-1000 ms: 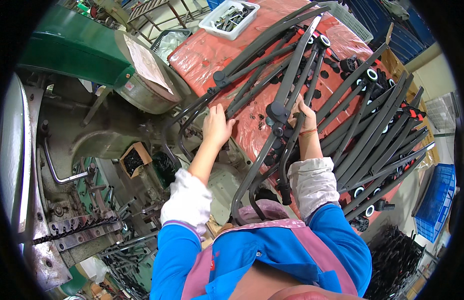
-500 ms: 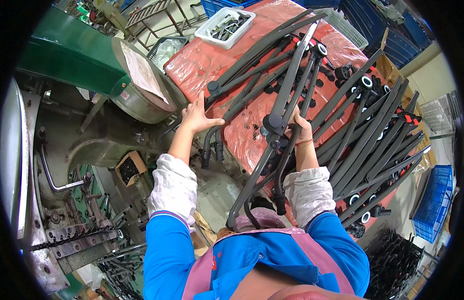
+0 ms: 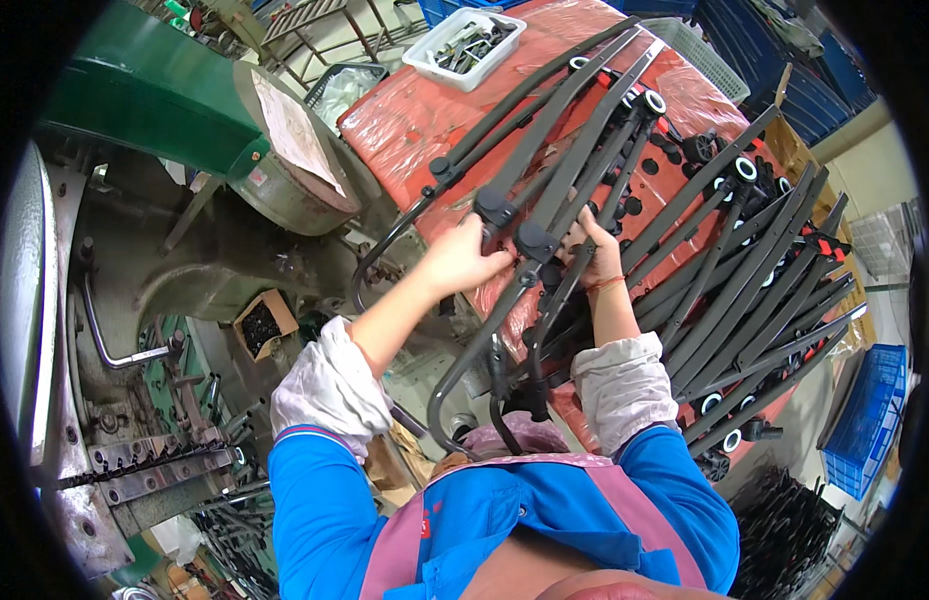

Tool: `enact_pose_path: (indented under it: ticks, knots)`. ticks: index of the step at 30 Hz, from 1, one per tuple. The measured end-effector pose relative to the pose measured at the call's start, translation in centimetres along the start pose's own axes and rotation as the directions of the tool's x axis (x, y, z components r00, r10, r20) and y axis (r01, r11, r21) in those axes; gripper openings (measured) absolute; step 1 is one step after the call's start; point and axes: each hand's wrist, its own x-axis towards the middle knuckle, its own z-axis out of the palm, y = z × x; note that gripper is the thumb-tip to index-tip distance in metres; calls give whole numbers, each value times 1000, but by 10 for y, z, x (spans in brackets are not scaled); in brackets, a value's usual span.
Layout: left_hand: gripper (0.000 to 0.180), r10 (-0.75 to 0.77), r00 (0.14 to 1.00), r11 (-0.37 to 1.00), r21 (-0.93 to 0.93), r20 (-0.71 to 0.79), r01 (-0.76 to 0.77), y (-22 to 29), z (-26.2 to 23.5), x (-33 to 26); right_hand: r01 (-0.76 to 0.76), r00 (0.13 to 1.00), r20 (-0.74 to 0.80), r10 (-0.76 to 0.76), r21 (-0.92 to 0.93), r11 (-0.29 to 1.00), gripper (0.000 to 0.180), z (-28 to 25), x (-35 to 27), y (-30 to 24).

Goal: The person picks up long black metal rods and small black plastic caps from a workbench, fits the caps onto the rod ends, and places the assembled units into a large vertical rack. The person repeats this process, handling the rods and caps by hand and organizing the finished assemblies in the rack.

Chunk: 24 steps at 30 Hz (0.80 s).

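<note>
My left hand (image 3: 462, 258) is closed around a black tube frame (image 3: 494, 205), just below its round black joint; my fingers are partly hidden behind it. Beside it, a second black tube frame (image 3: 535, 243) with a like joint slopes across the red-covered table (image 3: 389, 125), its curved lower end near my chest. My right hand (image 3: 602, 250) grips this frame's thinner side tube, thumb up and fingers behind. Farther left, another black frame (image 3: 439, 166) lies with its bent end past the table's edge.
Several black frames with white-ringed wheels (image 3: 744, 170) are heaped on the right. A white bin (image 3: 462, 75) of small parts stands at the far edge. Green machinery (image 3: 164, 90) is at the left, near a cardboard box (image 3: 282, 312) of black pieces. A blue crate (image 3: 864, 425) stands at the right.
My left hand, spread by the tube ends before, has moved right and closed on a frame, which now lies alongside the other one. My right hand keeps its hold.
</note>
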Motion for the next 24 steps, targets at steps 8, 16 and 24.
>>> enact_pose_path:
  ticks: [8, 16, 24]
  knots:
    - [42, -100, 986, 970, -210, 132, 126, 3, 17, -18, 15, 1000, 26, -13, -76, 997, 63, -64, 9, -9]
    - [135, -403, 914, 891, 209, -43, 403, -96, 5, 18, 12, 996, -83, -19, -82, 997, 60, -62, 25, 6]
    - [62, -280, 867, 740, -482, 413, 469, -76, -18, 34, 31, 999, -6, -32, -55, 998, 61, -46, 26, 0]
